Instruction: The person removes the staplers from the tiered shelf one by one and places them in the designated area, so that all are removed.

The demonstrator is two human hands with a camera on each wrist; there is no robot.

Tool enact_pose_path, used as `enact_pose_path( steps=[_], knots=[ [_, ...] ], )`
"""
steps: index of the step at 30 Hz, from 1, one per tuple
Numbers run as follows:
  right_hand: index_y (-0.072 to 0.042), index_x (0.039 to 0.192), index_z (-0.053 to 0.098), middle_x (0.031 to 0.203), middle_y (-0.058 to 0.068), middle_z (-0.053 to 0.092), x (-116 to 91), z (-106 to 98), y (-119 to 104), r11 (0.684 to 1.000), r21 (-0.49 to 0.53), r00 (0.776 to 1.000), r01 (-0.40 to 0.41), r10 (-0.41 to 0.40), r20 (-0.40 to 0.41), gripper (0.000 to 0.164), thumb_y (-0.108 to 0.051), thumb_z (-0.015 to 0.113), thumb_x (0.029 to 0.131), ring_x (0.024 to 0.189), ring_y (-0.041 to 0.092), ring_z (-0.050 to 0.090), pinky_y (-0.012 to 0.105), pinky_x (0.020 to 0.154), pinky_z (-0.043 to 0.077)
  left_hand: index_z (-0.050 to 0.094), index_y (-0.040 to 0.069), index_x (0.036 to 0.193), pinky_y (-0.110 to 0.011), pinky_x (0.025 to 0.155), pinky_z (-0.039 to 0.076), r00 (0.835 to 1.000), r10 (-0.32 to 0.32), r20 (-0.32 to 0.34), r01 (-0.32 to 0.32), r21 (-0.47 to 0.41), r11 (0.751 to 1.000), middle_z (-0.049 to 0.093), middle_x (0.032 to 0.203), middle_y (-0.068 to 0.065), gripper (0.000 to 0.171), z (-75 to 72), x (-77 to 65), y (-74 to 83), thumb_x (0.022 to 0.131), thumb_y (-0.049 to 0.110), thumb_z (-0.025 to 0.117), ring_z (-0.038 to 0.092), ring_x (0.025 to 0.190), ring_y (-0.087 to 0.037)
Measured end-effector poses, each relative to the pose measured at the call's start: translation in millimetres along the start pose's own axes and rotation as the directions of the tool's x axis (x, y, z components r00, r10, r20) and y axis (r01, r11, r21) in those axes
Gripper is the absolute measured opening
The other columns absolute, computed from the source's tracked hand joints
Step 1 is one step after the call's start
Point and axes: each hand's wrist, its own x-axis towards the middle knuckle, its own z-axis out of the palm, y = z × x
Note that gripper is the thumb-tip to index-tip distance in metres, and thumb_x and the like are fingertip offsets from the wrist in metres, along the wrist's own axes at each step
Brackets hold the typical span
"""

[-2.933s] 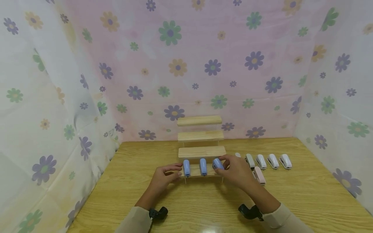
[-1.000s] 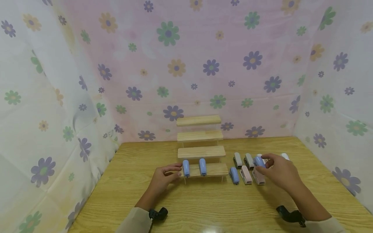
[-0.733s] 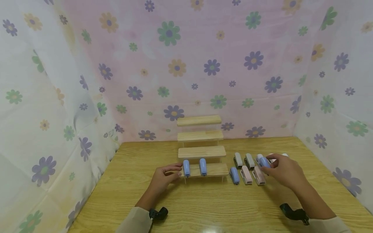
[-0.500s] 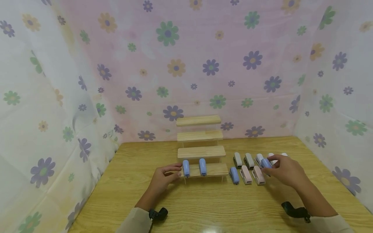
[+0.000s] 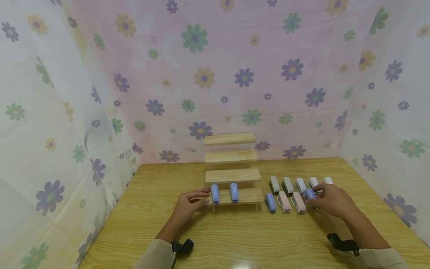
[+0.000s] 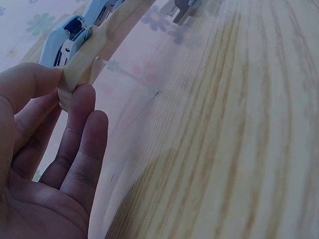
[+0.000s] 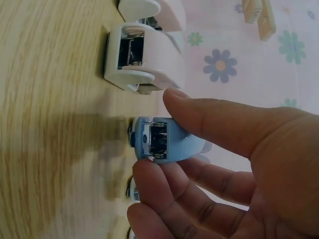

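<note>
My right hand (image 5: 332, 200) pinches a small blue stapler (image 5: 308, 194) low over the table, just right of the pink staplers. In the right wrist view that stapler (image 7: 182, 142) sits between thumb and fingers, its front end facing the camera. At the left end of the lowest wooden shelf (image 5: 250, 195), my left hand (image 5: 189, 203) grips the board; the left wrist view shows thumb and fingers round the board end (image 6: 75, 74). Two blue staplers stand on this shelf: one (image 5: 215, 194) beside my left fingertips, another (image 5: 233, 192) near the middle.
Higher wooden shelves (image 5: 232, 175) rise in steps behind. Right of the stand, a blue stapler (image 5: 270, 203) and two pink staplers (image 5: 283, 201) form a front row. Behind them lie grey staplers (image 5: 274, 184) and white staplers (image 5: 300, 185). A flowered cloth (image 5: 228, 82) encloses the table.
My right hand has lifted the third blue stapler off the shelf's right end, carried it right over the other staplers and lowered it beside the pink ones. The left hand has stayed put.
</note>
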Motion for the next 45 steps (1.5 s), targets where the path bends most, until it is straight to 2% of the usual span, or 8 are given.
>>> enact_pose_path(
  steps=[9,15,33,40,45],
  knots=[
    [0.013,0.134,0.057,0.096,0.010,0.073,3,3,6,0.999,0.038,0.999,-0.027,0.026,0.018,0.078,-0.044,0.081,0.087,0.077,0.019,0.066,0.035,0.058,0.053,0.076,-0.001,0.117,-0.042,0.091,0.064,1.000,0.000,-0.001,0.000,0.002,1.000,0.063,0.145,-0.011,0.026,0.4,-0.2,0.5,0.094,0.009,0.077,0.071,0.115,-0.028],
    [0.014,0.134,0.057,0.094,0.008,0.073,4,5,10,0.999,0.040,1.000,-0.013,0.012,0.027,0.077,-0.042,0.082,0.087,0.076,0.018,0.066,0.034,0.058,0.053,0.076,0.000,0.117,-0.042,0.091,0.064,1.000,0.001,0.001,-0.001,0.004,1.000,0.063,0.145,-0.011,0.024,-0.1,-0.1,0.2,0.094,0.008,0.076,0.072,0.114,-0.028],
    [0.015,0.131,0.058,0.094,0.008,0.075,6,7,8,0.998,0.066,0.998,-0.018,0.014,0.058,0.078,-0.042,0.085,0.085,0.075,0.017,0.068,0.034,0.059,0.056,0.076,-0.002,0.116,-0.042,0.091,0.064,1.000,-0.001,-0.007,0.001,0.000,1.000,0.063,0.145,-0.011,0.025,-2.5,-0.3,-0.4,0.094,0.009,0.077,0.072,0.114,-0.028],
    [0.013,0.130,0.060,0.093,0.004,0.076,8,7,11,0.999,0.037,0.997,-0.030,0.027,0.074,0.078,-0.046,0.084,0.085,0.076,0.015,0.067,0.034,0.061,0.056,0.077,0.001,0.114,-0.040,0.088,0.065,1.000,0.012,-0.012,-0.012,0.014,1.000,0.065,0.142,-0.009,0.024,-2.9,1.8,-4.0,0.093,0.011,0.078,0.073,0.111,-0.027],
    [0.013,0.131,0.059,0.094,0.004,0.077,10,8,16,0.999,0.025,0.996,-0.030,0.027,0.089,0.079,-0.048,0.082,0.086,0.076,0.015,0.067,0.034,0.061,0.056,0.078,0.002,0.114,-0.038,0.089,0.065,1.000,0.004,-0.014,-0.004,0.024,1.000,0.065,0.142,-0.007,0.023,-2.3,3.0,-5.1,0.093,0.012,0.078,0.070,0.116,-0.027]
  ],
)
